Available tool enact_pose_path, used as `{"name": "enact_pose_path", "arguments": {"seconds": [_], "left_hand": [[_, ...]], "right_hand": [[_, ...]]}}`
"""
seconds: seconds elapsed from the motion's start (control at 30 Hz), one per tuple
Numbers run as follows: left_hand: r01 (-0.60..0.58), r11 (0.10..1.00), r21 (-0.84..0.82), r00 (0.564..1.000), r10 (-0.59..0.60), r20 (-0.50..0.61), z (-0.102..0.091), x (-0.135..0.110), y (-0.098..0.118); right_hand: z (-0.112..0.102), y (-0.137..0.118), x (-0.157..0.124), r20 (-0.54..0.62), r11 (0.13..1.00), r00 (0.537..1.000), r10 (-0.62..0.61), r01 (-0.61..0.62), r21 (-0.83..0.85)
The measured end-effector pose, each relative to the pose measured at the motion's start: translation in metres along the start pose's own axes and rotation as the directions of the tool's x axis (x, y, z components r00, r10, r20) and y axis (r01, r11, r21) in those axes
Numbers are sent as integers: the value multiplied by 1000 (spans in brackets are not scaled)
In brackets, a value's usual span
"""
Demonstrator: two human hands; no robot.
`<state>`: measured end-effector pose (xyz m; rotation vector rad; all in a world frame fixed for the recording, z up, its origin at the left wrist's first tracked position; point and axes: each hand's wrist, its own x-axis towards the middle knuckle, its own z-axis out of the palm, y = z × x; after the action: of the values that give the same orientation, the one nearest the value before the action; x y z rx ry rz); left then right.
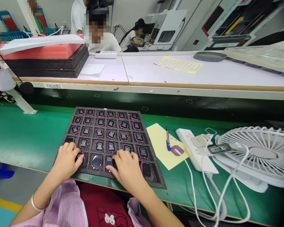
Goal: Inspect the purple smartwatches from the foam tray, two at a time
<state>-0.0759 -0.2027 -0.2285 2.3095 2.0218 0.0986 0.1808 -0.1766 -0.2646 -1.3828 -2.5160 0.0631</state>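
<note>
Foam tray [159,180]: left hand [66,160] grip pinches watch body [80,157], right hand [127,170] grips second body [109,162]; long axes away.

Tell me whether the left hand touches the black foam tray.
Touching. The head view shows the left hand lying on the black foam tray at its front-left corner.

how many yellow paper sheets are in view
2: one yellow paper sheet lies on the green mat right of the black foam tray, the other on the white table behind; others may be hidden.
</note>
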Motion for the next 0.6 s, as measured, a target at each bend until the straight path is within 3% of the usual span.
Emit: {"name": "enact_pose_path", "arguments": {"seconds": [0.3,0.47,0.6], "left_hand": [[-122,990,71,991,125,-42,2,-2,2],[-150,985,87,980,160,-122,9,6,31],[-194,976,101,980,196,-13,12,15,56]], "right_hand": [[1,2,-2,-25,998,999,-46,47,47],[-1,0,-4,-42,993,998,-55,59,99],[-1,-3,-12,-42,980,995,-91,97,175]]}}
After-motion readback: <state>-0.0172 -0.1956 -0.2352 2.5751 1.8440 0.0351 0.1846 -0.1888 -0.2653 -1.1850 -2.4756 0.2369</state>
